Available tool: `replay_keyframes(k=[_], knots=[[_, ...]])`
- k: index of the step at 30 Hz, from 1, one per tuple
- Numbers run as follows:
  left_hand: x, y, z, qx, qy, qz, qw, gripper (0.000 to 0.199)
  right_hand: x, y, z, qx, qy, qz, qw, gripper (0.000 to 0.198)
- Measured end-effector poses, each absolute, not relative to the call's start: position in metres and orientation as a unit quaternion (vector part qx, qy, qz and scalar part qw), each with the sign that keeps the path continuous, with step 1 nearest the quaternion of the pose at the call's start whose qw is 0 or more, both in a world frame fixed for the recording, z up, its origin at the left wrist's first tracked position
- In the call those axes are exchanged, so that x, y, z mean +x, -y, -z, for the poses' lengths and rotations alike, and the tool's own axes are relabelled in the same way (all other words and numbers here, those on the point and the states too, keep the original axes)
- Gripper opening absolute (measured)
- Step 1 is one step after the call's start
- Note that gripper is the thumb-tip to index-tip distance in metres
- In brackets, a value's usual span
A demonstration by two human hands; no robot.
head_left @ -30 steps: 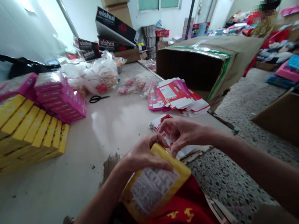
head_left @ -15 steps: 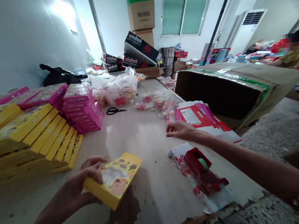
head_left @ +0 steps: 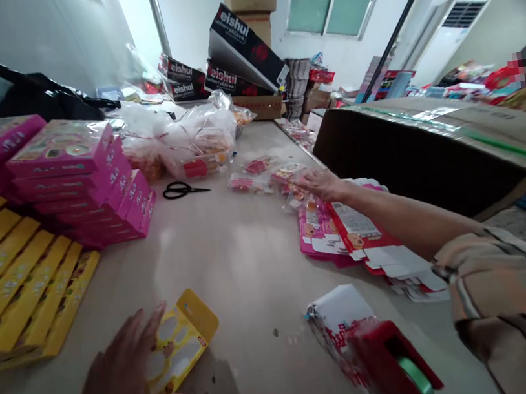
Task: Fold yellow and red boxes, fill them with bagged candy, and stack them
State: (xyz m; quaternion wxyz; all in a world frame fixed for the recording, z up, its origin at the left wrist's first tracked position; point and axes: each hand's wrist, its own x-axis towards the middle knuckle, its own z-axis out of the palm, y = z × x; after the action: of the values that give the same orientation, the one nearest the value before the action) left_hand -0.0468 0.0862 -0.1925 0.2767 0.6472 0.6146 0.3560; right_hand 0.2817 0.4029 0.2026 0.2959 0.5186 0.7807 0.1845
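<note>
My left hand (head_left: 117,380) is around a yellow box (head_left: 175,353) low on the left side of the table, its fingers along one side and its thumb along the other. The box has cut-out windows and a raised end flap. My right hand (head_left: 324,184) reaches far forward, its fingers stretched over the small clear packets (head_left: 284,176) with pink and red contents. Whether it pinches one of them is not clear. Under the right forearm lie flat pink and red printed cartons (head_left: 355,223).
Yellow boxes (head_left: 14,271) and pink boxes (head_left: 79,177) are stacked at left. Black scissors (head_left: 181,189) lie near filled plastic bags (head_left: 196,141). A red tape dispenser (head_left: 389,362) sits at the front right on a printed plastic bag. A large open cardboard carton (head_left: 414,156) stands at right.
My right hand has moved forward from beside the flat cartons to the clear packets. The yellow box in my left hand has turned and come lower left. The view has shifted closer.
</note>
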Motion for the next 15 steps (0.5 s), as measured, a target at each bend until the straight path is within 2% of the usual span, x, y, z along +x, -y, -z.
replay_keyframes(k=[1,5,9,12,15], knots=[[-0.033,-0.09,0.184,0.65,-0.622,-0.334,0.28,0.119,0.28,-0.41,-0.198,0.506,-0.788,-0.166,0.308,0.065],[-0.013,-0.099,0.149,0.642,-0.64,-0.281,0.315,0.105,0.27,-0.41,-0.176,0.442,-0.828,-0.104,0.327,0.036],[-0.043,-0.095,0.124,0.604,-0.6,-0.37,0.373,0.11,0.26,-0.375,-0.144,0.376,-0.867,-0.09,0.313,0.014],[-0.076,-0.081,0.109,0.554,-0.541,-0.47,0.423,0.106,0.241,-0.336,-0.129,0.344,-0.891,-0.1,0.279,0.014],[-0.095,-0.065,0.101,0.559,-0.469,-0.512,0.453,0.102,0.201,-0.288,-0.141,0.349,-0.915,-0.11,0.171,0.015]])
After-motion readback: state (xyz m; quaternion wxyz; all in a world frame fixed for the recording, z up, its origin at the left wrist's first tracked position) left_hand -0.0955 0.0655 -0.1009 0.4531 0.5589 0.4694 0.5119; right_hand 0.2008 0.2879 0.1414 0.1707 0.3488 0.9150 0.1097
